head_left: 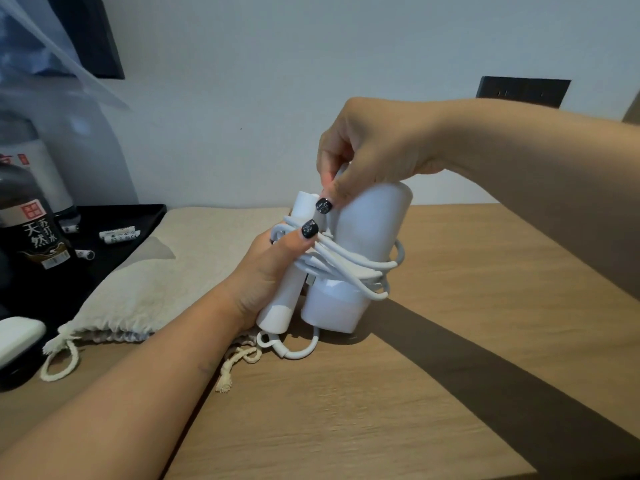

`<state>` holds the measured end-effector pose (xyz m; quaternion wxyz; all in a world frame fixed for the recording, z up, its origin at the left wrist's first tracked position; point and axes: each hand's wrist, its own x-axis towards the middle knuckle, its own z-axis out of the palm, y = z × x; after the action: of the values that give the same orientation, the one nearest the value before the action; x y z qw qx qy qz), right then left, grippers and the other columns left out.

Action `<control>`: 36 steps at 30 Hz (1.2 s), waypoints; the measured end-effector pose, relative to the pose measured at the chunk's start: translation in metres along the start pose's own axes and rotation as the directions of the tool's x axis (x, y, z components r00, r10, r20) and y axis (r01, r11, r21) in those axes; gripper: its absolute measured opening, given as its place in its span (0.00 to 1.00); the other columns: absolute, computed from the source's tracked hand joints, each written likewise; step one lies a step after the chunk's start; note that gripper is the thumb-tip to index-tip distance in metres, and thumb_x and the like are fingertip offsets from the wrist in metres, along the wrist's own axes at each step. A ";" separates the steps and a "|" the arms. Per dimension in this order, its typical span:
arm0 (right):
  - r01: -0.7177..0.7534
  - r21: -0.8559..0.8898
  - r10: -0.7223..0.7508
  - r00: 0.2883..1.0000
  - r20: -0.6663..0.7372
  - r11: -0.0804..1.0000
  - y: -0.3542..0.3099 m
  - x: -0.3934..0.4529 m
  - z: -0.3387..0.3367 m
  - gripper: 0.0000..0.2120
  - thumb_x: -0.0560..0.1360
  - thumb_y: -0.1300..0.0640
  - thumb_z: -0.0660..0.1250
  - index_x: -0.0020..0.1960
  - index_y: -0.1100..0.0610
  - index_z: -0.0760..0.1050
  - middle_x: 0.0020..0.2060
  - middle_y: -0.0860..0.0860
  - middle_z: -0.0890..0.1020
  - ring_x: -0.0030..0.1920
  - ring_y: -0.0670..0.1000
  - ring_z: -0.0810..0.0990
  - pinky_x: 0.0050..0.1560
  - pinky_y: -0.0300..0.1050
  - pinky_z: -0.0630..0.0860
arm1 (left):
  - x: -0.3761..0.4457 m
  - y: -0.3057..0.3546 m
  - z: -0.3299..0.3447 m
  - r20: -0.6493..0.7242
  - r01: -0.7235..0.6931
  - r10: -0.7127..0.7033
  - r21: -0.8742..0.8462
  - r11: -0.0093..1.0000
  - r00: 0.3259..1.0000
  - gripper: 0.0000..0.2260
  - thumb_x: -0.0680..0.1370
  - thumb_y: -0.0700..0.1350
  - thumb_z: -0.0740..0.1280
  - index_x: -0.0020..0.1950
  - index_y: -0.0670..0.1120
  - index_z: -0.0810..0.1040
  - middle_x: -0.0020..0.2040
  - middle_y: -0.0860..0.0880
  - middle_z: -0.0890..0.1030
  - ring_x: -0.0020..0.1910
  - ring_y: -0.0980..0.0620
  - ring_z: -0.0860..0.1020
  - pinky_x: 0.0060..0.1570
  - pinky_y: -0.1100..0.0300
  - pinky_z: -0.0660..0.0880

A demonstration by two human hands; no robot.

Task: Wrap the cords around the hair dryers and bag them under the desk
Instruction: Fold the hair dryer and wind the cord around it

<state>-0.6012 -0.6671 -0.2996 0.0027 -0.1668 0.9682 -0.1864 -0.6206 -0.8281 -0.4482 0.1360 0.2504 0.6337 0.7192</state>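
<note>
White hair dryer (pixel 363 237) (cord (pixel 349 261) wound) held in left hand (pixel 266 271), right hand (pixel 363 157) pinching plug.

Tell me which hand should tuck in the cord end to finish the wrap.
Probably the right hand: it already pinches the cord near its end at the top, while the left hand grips the folded hair dryer, steadying it.

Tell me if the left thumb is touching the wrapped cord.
Touching. The head view shows the left hand gripping the hair dryer, its thumb pressed across the cord loops.
</note>
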 end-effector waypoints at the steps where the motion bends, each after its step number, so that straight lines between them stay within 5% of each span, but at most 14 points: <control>1: 0.007 0.018 -0.007 1.000 -0.012 1.000 0.001 -0.001 0.001 0.07 0.65 0.54 0.78 0.37 0.56 0.82 0.32 0.52 0.81 0.33 0.50 0.77 0.36 0.48 0.71 | 0.000 0.000 0.000 0.002 0.004 -0.004 -0.004 1.000 1.000 0.43 0.51 0.71 0.76 0.53 0.41 0.79 0.48 0.34 0.81 0.46 0.40 0.79 0.47 0.49 0.76; 6: 0.058 0.056 -0.049 0.986 -0.158 0.997 0.012 -0.002 0.015 0.06 0.68 0.57 0.76 0.40 0.58 0.82 0.36 0.55 0.81 0.34 0.45 0.76 0.34 0.38 0.72 | 0.001 0.002 0.000 -0.034 0.038 -0.038 0.008 0.999 0.999 0.25 0.59 0.66 0.71 0.44 0.48 0.82 0.39 0.45 0.83 0.36 0.48 0.81 0.34 0.59 0.77; 11: 0.263 -0.066 -0.268 0.886 -0.378 0.962 0.031 -0.010 0.045 0.10 0.74 0.50 0.69 0.50 0.54 0.81 0.46 0.48 0.80 0.48 0.45 0.77 0.52 0.42 0.73 | 0.000 0.004 0.003 -0.056 0.076 -0.074 0.030 0.997 0.996 0.26 0.60 0.68 0.68 0.46 0.51 0.81 0.37 0.45 0.81 0.31 0.50 0.78 0.30 0.59 0.74; 17: 0.365 -0.466 -0.541 0.772 -0.333 0.806 0.032 -0.038 0.074 0.25 0.76 0.43 0.59 0.64 0.60 0.72 0.51 0.54 0.80 0.49 0.53 0.77 0.48 0.46 0.74 | 0.002 0.003 0.001 -0.066 0.087 -0.084 0.046 0.995 0.994 0.28 0.63 0.72 0.68 0.50 0.51 0.83 0.48 0.37 0.82 0.42 0.41 0.79 0.45 0.48 0.75; 22: 0.360 -0.647 -0.657 0.692 -0.298 0.672 0.044 -0.033 0.090 0.17 0.77 0.55 0.63 0.59 0.66 0.75 0.50 0.59 0.81 0.48 0.59 0.82 0.37 0.52 0.80 | 0.001 0.006 0.003 -0.081 0.175 -0.174 0.007 0.985 0.981 0.28 0.65 0.72 0.63 0.47 0.50 0.79 0.35 0.46 0.80 0.33 0.49 0.78 0.35 0.57 0.75; 26: 0.389 -0.665 -0.703 0.646 -0.297 0.638 0.055 -0.028 0.093 0.15 0.78 0.59 0.63 0.59 0.68 0.76 0.53 0.63 0.82 0.53 0.61 0.82 0.41 0.56 0.82 | 0.000 0.005 0.003 -0.014 0.184 -0.186 -0.109 0.977 0.982 0.31 0.57 0.71 0.72 0.48 0.48 0.78 0.35 0.46 0.80 0.31 0.51 0.78 0.31 0.59 0.76; 29: 0.403 -0.663 -0.720 0.623 -0.306 0.631 0.061 -0.026 0.092 0.15 0.78 0.60 0.62 0.58 0.69 0.76 0.52 0.63 0.83 0.51 0.61 0.83 0.41 0.56 0.83 | 0.001 0.003 0.003 0.042 0.171 -0.166 -0.148 0.974 0.985 0.30 0.56 0.60 0.81 0.50 0.46 0.76 0.32 0.48 0.81 0.27 0.53 0.79 0.25 0.61 0.76; 32: 0.415 -0.670 -0.738 0.604 -0.302 0.615 0.067 -0.027 0.091 0.16 0.77 0.60 0.63 0.59 0.70 0.76 0.52 0.64 0.83 0.50 0.61 0.84 0.47 0.57 0.82 | 0.001 0.003 0.006 0.044 0.156 -0.152 -0.124 0.980 0.987 0.15 0.69 0.48 0.74 0.51 0.45 0.75 0.32 0.48 0.81 0.27 0.52 0.79 0.25 0.61 0.76; 36: 0.446 -0.622 -0.730 0.601 -0.325 0.644 0.071 -0.030 0.095 0.16 0.77 0.60 0.63 0.61 0.69 0.76 0.54 0.63 0.82 0.53 0.60 0.83 0.53 0.54 0.80 | 0.001 0.001 0.006 0.078 0.148 -0.141 -0.094 0.985 0.987 0.14 0.68 0.45 0.70 0.53 0.44 0.76 0.36 0.46 0.82 0.31 0.51 0.81 0.29 0.59 0.78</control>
<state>-0.5890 -0.6296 -0.4155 -0.3810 -0.4217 0.8223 0.0302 -0.6180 -0.8232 -0.4466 0.2224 0.2222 0.6085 0.7286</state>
